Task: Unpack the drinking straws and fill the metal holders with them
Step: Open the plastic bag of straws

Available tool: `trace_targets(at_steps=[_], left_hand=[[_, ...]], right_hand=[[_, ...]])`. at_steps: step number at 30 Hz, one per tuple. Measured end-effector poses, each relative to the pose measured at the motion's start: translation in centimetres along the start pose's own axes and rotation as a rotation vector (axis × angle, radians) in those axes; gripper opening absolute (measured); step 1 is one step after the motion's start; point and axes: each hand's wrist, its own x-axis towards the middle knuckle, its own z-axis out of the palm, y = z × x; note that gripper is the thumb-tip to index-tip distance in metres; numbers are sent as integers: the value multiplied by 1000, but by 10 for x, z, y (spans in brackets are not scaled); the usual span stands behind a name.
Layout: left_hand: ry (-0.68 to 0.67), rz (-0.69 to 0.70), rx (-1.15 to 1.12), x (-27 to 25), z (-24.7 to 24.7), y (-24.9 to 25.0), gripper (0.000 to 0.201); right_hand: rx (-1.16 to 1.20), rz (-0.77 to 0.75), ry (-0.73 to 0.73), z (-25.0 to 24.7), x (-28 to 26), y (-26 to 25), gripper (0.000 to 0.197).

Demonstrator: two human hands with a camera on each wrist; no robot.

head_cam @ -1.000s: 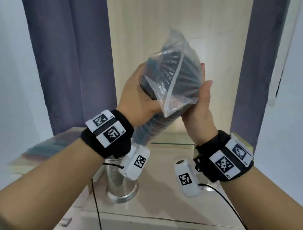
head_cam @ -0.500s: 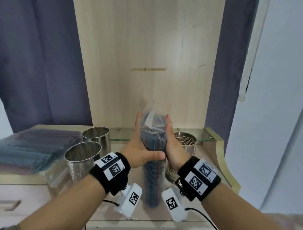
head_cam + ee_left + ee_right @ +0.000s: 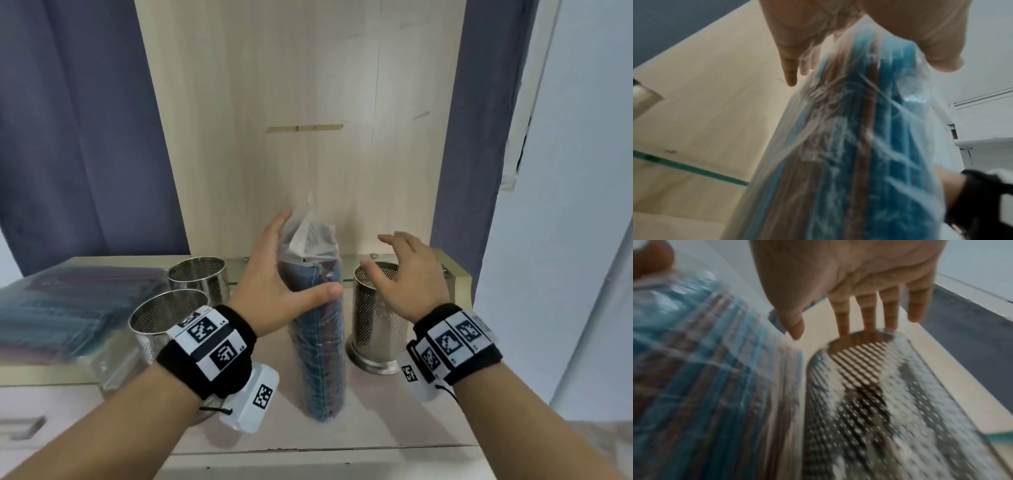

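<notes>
A clear bag of blue and brown drinking straws (image 3: pixel 320 346) stands upright on the pale counter (image 3: pixel 376 421), its crumpled top pointing up. My left hand (image 3: pixel 281 270) holds the bag near its top, thumb across the front and fingers behind. The left wrist view shows the bag (image 3: pixel 849 146) between my thumb (image 3: pixel 937 48) and straight fingers. My right hand (image 3: pixel 407 270) hovers with spread fingers, holding nothing, over a perforated metal holder (image 3: pixel 376 329) right of the bag. In the blurred right wrist view that holder (image 3: pixel 879 402) lies below the fingertips, with the bag (image 3: pixel 705 369) beside it.
Two more empty metal holders (image 3: pixel 164 318) (image 3: pixel 200 277) stand left of the bag. Further packs of straws (image 3: pixel 61 308) are stacked at the far left. A wooden back panel and a raised rim (image 3: pixel 455 274) bound the counter behind and on the right.
The bag came down from in front of my face and now stands on the counter. My right hand let go of it and moved right, above the holder.
</notes>
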Motion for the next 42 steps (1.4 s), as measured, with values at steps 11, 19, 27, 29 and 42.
trace_targets(at_steps=[11, 19, 27, 29, 42], left_hand=[[-22, 100, 203, -1, 12, 5, 99], [-40, -148, -119, 20, -5, 34, 76], [-54, -106, 237, 47, -3, 24, 18], [-36, -49, 346, 47, -4, 23, 21], [37, -106, 188, 42, 0, 14, 23]], right_hand=[[-91, 82, -281, -11, 3, 10, 76], [396, 37, -304, -57, 32, -93, 37], [489, 274, -487, -46, 50, -100, 29], [509, 265, -468, -43, 48, -98, 29], [765, 154, -381, -25, 32, -86, 34]])
